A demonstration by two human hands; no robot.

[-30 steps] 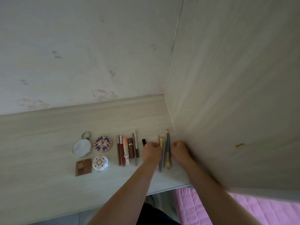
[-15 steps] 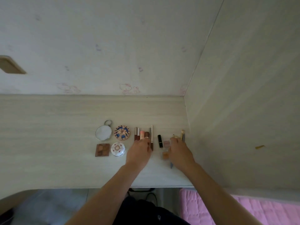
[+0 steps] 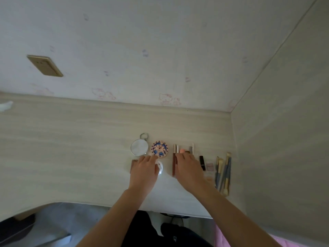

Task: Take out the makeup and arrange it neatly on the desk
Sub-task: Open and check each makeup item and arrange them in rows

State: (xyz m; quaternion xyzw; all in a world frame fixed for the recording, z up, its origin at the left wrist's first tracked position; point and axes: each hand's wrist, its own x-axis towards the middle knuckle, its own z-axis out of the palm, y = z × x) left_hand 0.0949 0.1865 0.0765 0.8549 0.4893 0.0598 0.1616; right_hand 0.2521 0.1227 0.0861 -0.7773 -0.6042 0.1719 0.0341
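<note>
Two hands (image 3: 144, 171) (image 3: 189, 168) over unlabelled makeup (image 3: 159, 151)

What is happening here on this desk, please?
A person is laying out makeup in a row on the desk. The left hand rests over the white compact and the brown palette. The right hand lies on the lip tubes. The round mirror, the patterned compact, the black lipstick and the brushes lie untouched.
</note>
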